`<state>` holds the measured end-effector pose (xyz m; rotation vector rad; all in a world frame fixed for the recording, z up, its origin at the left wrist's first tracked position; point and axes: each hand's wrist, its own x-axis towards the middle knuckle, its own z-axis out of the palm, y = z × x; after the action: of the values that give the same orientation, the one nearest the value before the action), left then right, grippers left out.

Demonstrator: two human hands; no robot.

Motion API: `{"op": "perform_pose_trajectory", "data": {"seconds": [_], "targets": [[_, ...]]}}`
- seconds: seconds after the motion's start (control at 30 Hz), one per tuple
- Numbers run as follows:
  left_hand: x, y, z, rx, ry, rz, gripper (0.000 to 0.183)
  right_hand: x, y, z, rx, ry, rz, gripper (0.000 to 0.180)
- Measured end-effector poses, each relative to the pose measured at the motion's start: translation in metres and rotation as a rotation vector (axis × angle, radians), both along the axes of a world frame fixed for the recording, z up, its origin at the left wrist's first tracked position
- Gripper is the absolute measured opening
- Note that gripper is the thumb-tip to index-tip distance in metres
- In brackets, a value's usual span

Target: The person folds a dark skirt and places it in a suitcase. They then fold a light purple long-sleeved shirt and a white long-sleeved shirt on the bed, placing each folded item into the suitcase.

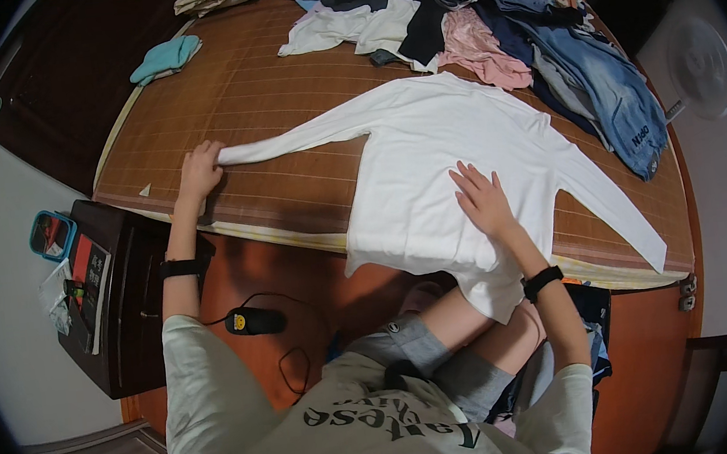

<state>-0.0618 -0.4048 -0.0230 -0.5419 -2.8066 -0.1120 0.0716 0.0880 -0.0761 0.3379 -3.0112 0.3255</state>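
A white long-sleeved shirt (441,139) lies spread on a bed with a brown slatted mat (271,110). Its lower hem hangs over the near edge, towards my legs. At the cuff of the sleeve stretched out to the left, my left hand (201,167) has its fingers closed on the fabric. My right hand (484,201) rests flat on the shirt's body, fingers apart, holding nothing. The other sleeve slants down to the right, its cuff close to the bed's edge.
Heaped clothes (395,17) and blue jeans (609,95) lie beyond the shirt. A folded turquoise cloth (166,58) sits at the far left. A dark nightstand (139,304) holds books and a blue-rimmed box (53,234). A white fan (702,68) stands right; a corded black object (255,321) is below.
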Motion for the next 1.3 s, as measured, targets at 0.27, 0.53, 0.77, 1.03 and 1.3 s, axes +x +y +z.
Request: {"op": "perform_pose_trajectory", "data": {"seconds": [0.27, 0.53, 0.77, 1.03, 1.3], "targets": [[0.007, -0.042, -0.048, 0.279, 0.051, 0.088, 0.018, -0.105, -0.095, 0.043, -0.078, -0.144, 0.122, 0.028], [-0.008, -0.06, -0.033, 0.708, -0.005, 0.136, 0.019, -0.119, -0.163, -0.022, -0.051, 0.4, 0.197, 0.013], [-0.017, -0.077, -0.017, 0.467, -0.554, 0.131, 0.028, -0.116, -0.156, -0.027, -0.257, 0.362, 0.161, 0.017], [0.035, -0.081, 0.001, 0.178, -0.717, 0.198, 0.034, -0.117, -0.154, -0.029, -0.167, 0.484, 0.135, 0.026], [0.015, -0.079, -0.03, 0.287, -0.511, 0.173, 0.029, -0.112, -0.154, -0.021, -0.146, 0.262, 0.091, 0.032]]}}
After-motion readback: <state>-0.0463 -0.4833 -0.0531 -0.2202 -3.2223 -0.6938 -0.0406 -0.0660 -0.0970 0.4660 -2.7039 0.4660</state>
